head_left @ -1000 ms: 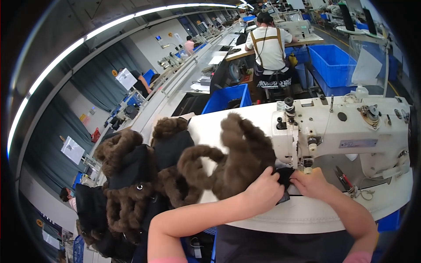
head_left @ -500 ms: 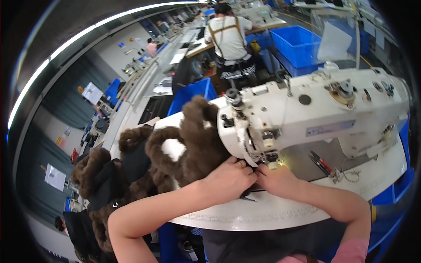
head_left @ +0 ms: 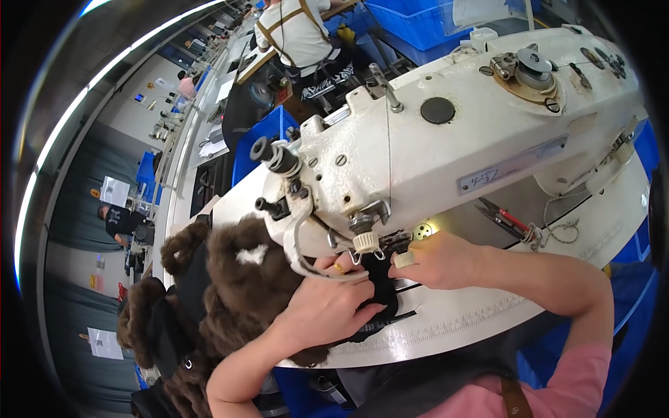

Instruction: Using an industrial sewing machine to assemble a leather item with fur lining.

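My left hand (head_left: 327, 306) is curled on a black fabric piece (head_left: 376, 292) at the sewing head, its fingertips partly hidden by the white sewing machine (head_left: 418, 160). My right hand (head_left: 446, 261) is closed on that fabric just right of the needle area, beside a small lit lamp (head_left: 422, 230); its fingertips are partly covered. Brown furry material (head_left: 244, 279) lies against the left side of the machine head and my left wrist. Red-handled snips (head_left: 509, 223) on a cord rest on the metal plate behind my right hand.
More fur-and-black pieces (head_left: 146, 320) are heaped at the left of the white table (head_left: 446, 327). Blue bins (head_left: 404, 21) stand behind the machine. A co-worker in white (head_left: 296, 35) sits ahead; another person in dark clothing (head_left: 118, 223) works at the left.
My view has come closer over the machine, which looks larger. The brown fur and black fabric have moved in toward the needle area with both hands, and the fur now sits left of the head.
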